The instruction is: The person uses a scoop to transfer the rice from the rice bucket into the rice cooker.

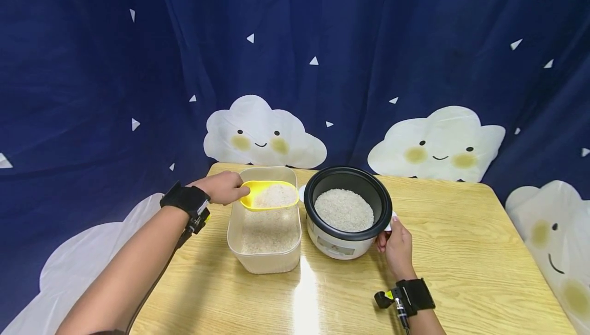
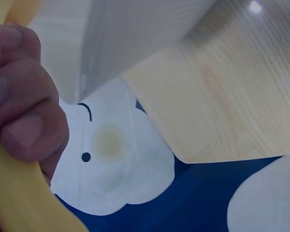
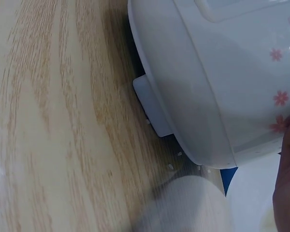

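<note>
In the head view my left hand (image 1: pixel 221 187) grips the handle of a yellow scoop (image 1: pixel 247 201) heaped with white rice. The left wrist view shows its fingers (image 2: pixel 26 130) curled round the yellow handle. The scoop is over a cream rice bin (image 1: pixel 269 260), which has more rice (image 1: pixel 272 230) inside. To the right of the bin stands a white rice cooker (image 1: pixel 322 237) with a dark inner pot (image 1: pixel 338 173) and rice (image 1: pixel 343 209) in it. My right hand (image 1: pixel 397 245) holds the white side handle (image 1: pixel 391 221) of the cooker; the right wrist view shows only part of this hand.
Bin and cooker stand close together near the back edge of a wooden table (image 1: pixel 461 253). A few loose grains (image 3: pixel 171 166) lie by the cooker's base. Behind the table hangs a dark blue curtain (image 1: pixel 286 7) with smiling clouds.
</note>
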### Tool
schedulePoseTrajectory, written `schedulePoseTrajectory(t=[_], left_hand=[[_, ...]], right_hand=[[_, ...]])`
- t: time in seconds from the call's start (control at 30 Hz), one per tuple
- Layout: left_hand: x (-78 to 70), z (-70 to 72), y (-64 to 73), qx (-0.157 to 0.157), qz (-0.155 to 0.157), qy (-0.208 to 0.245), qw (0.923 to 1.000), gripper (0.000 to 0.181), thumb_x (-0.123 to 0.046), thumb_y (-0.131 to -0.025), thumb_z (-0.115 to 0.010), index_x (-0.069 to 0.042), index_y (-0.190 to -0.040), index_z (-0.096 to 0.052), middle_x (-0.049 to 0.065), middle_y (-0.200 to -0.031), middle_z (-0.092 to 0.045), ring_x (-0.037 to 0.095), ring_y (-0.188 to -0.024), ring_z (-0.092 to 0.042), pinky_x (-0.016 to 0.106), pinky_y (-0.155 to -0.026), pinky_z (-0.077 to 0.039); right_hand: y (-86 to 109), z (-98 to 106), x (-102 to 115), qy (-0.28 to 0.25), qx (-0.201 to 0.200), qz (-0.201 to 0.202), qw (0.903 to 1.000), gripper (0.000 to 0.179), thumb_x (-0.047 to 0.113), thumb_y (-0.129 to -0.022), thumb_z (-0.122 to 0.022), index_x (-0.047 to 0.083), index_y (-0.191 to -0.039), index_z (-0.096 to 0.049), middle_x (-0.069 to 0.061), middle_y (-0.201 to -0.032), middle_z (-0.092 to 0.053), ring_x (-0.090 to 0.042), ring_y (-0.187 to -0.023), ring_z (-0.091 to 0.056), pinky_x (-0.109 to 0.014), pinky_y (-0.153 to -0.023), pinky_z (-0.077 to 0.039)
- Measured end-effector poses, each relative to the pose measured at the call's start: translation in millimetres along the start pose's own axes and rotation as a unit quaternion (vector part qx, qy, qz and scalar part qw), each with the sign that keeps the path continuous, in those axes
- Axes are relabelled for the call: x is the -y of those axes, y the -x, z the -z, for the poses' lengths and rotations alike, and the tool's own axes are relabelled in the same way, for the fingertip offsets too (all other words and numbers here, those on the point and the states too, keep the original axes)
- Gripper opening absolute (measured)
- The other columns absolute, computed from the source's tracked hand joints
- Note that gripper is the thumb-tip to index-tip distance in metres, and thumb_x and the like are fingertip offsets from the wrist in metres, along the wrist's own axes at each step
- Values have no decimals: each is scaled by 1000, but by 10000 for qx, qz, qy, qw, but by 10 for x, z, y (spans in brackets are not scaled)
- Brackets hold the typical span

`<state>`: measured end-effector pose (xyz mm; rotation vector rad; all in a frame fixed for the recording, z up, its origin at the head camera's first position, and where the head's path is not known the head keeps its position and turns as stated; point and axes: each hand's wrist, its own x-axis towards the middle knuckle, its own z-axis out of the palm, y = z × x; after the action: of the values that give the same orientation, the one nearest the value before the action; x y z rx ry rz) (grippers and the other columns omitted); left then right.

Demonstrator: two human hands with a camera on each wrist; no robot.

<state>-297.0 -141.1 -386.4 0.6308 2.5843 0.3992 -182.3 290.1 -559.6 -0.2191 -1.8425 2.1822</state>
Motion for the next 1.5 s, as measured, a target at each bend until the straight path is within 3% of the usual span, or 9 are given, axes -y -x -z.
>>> schedulePoseTrajectory(t=[0.5,0.8,1.1,1.3,1.5], left_hand=[[-513,74,-232,-353,-199,-229,9989,41,-32,-104,-36,-18,-69,-53,-6,-63,-40,13,-55,-37,28,-59,-34],[-851,-60,-340,-708,-70,-579,9958,41,-35,-103,-36,-19,-68,-52,-5,-65,-42,15,-57,-40,30,-60,-36],[-1148,-163,-409,-1172,-390,-845,9887,48,-31,-101,-40,-20,-54,-37,-7,-56,-31,13,-52,-30,30,-54,-31],[-1245,-261,-479,-1522,-704,-1229,9782,48,-28,-100,-43,-21,-53,-34,-8,-56,-29,13,-53,-33,30,-55,-35],[-1332,-349,-537,-2037,-921,-1789,9581,48,-26,-98,-45,-21,-52,-32,-9,-55,-27,12,-52,-38,33,-48,-33]], right_hand=[[16,10,35,-2,-2,-51,10000,57,42,-112,-32,6,-70,-43,3,-51,-43,-9,-41,-40,-32,-43,-35],[20,10,42,84,-13,-43,10000,57,41,-113,-30,4,-71,-41,3,-51,-41,-9,-42,-40,-32,-43,-35],[23,30,17,75,2,-74,9999,57,40,-113,-30,3,-71,-42,3,-51,-42,-9,-42,-41,-29,-44,-37],[35,30,24,-11,-36,-119,9999,55,40,-113,-31,5,-71,-43,3,-52,-42,-9,-42,-41,-30,-44,-37],[28,23,26,-9,-26,-102,9999,55,41,-113,-31,7,-70,-43,4,-52,-42,-8,-42,-40,-29,-44,-36]])
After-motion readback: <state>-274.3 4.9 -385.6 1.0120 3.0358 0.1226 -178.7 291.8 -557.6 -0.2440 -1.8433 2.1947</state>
